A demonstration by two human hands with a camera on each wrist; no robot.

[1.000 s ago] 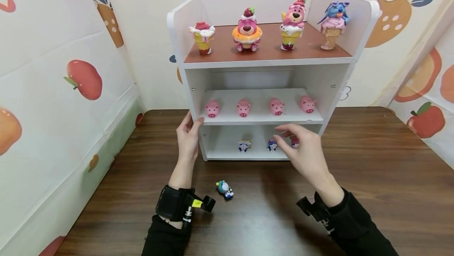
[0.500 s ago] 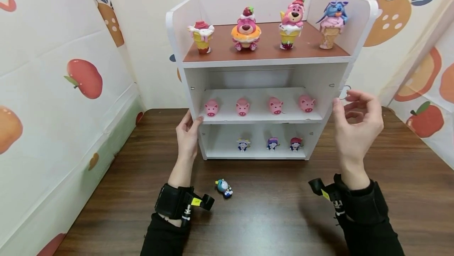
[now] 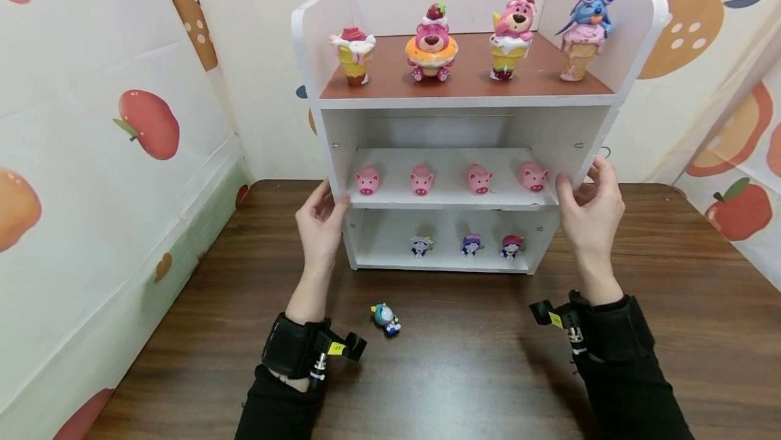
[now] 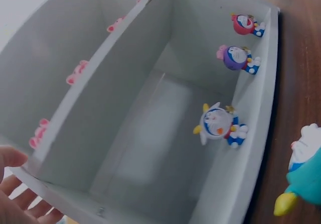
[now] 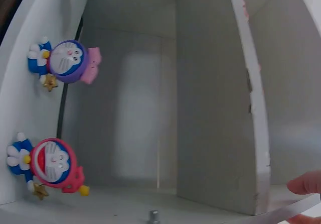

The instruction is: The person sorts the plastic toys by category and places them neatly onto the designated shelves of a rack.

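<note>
A white shelf unit [image 3: 427, 102] with three levels stands on the wooden table. My left hand [image 3: 318, 226] grips its left side panel at middle-shelf height, thumb at the front edge and fingers outside, as the left wrist view also shows. On the opposite side panel, my right hand [image 3: 588, 213] holds the edge between thumb and fingers. Three small Doraemon figurines stand on the bottom shelf: one with a white and yellow hat [image 3: 421, 245], one purple-capped [image 3: 471, 245], one red-capped [image 5: 52, 162]. A teal-capped figurine [image 3: 386, 318] lies on the table in front.
Several pink pig figurines [image 3: 422, 180] line the middle shelf. On the brown top board stand an ice-cream cup figure [image 3: 354, 55], a bear in an orange ring [image 3: 431, 47], a bear on a cone [image 3: 511, 36] and a blue character on a cone [image 3: 584, 40]. Patterned walls enclose the table [image 3: 464, 372].
My right hand has left the front of the bottom shelf, swung right, and taken hold of the right side panel. My left hand stays on the left panel. The head view has shifted slightly.
</note>
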